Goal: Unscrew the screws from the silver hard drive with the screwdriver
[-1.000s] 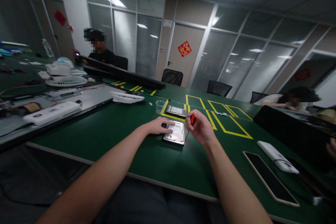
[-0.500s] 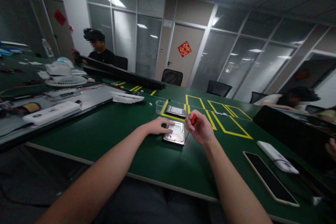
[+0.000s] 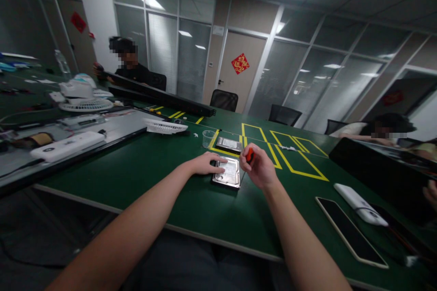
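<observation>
A silver hard drive [image 3: 232,173] lies flat on the green table in front of me. My left hand [image 3: 207,163] rests on its left side, fingers stretched out and apart over the metal top. My right hand [image 3: 257,163] is closed around the orange-and-black handle of a screwdriver [image 3: 250,155]. Its thin shaft points down by the drive's right edge; I cannot make out whether the tip touches it. Just behind lies a second hard drive [image 3: 228,143], label side up, inside a yellow taped outline. A clear plastic cup [image 3: 207,138] stands to its left.
Fan parts [image 3: 167,126] and a large panel [image 3: 133,122] carrying a white power bank [image 3: 68,146] lie left. At right are a phone [image 3: 351,232], another white device [image 3: 360,203] and a black casing [image 3: 375,168]. Two people sit across the table, one holding a long black bar [image 3: 160,95].
My right hand has shifted very slightly left with the screwdriver, and its handle appears turned a little. My left hand and the hard drive look unmoved.
</observation>
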`<act>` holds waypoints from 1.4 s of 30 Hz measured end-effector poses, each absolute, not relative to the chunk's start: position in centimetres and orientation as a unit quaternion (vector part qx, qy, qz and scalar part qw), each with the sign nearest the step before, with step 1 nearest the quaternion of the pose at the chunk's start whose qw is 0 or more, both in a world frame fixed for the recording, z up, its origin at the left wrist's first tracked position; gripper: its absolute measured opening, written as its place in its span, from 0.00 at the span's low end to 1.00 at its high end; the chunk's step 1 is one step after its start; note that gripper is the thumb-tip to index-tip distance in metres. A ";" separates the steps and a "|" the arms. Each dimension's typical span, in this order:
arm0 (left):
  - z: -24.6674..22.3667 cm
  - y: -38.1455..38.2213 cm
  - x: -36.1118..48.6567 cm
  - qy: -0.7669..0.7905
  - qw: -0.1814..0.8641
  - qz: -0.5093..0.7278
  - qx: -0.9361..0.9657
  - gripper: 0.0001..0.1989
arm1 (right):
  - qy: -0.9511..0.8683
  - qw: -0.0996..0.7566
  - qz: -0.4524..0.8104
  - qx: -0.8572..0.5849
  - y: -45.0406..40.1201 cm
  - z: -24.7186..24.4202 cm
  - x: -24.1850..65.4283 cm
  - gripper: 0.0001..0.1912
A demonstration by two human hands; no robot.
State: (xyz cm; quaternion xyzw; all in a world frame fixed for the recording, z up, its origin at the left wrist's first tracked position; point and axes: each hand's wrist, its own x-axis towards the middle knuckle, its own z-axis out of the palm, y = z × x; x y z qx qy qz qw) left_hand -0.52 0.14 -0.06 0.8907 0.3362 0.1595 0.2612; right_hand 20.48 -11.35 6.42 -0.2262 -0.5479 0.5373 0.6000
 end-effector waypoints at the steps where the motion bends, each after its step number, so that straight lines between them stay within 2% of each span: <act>1: -0.1 0.2 -0.5 0.336 0.260 0.162 0.891 0.35 | -0.551 0.599 0.534 -0.228 -11.4 6.4 20.3 0.14; 22: 0.1 -0.1 -0.5 0.341 0.265 0.160 0.888 0.34 | -0.570 0.604 0.508 -0.226 -11.5 6.4 20.4 0.11; 30: 0.3 -0.1 -0.6 0.348 0.273 0.149 0.884 0.36 | -0.539 0.602 0.543 -0.226 -11.4 6.4 20.3 0.17; 42: 0.5 -0.2 -0.6 0.339 0.269 0.153 0.888 0.33 | -0.543 0.624 0.516 -0.224 -11.3 6.5 20.6 0.10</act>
